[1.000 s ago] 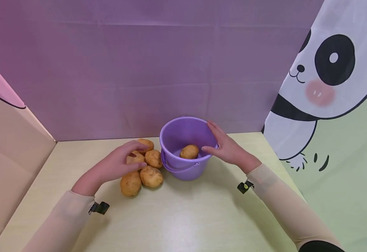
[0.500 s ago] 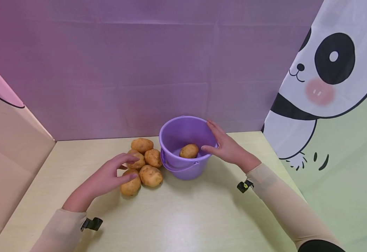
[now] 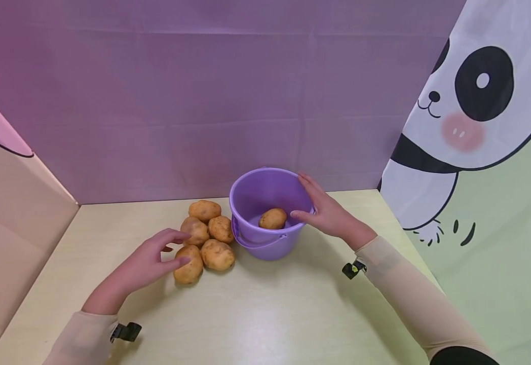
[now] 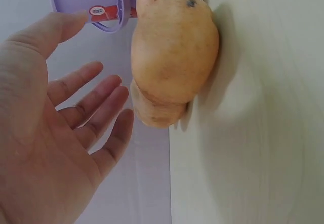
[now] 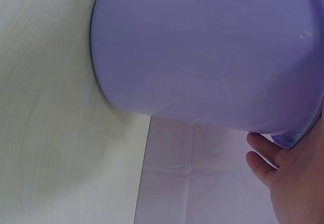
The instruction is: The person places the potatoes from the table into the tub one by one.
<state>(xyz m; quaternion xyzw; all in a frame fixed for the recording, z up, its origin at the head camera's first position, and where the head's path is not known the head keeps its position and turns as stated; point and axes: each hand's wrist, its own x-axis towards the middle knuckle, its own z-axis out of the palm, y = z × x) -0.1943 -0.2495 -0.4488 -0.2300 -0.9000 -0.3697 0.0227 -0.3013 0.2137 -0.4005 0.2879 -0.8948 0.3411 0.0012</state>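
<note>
A purple bucket (image 3: 265,243) stands upright on the table with one potato (image 3: 272,219) inside. My right hand (image 3: 327,215) grips its right rim, the thumb over the inner edge; in the right wrist view fingertips show below the rim, against the outer wall. Several potatoes lie clustered just left of the bucket, including a front-left potato (image 3: 189,264), a front-right one (image 3: 218,255) and a back one (image 3: 204,210). My left hand (image 3: 144,266) hovers at the cluster's left side, fingers spread and holding nothing; its fingertips overlap the nearest potatoes in the head view.
The pale wooden table (image 3: 247,319) meets a purple cloth backdrop (image 3: 192,111) behind the bucket. To the right hangs a panda-printed cloth (image 3: 470,142), to the left a peach-coloured side panel (image 3: 14,213). The bucket's handle (image 3: 263,246) hangs down at its front.
My left hand has drawn back from over the potatoes, toward the left and the front, uncovering the back ones. The right hand, the bucket and the potatoes stay in place.
</note>
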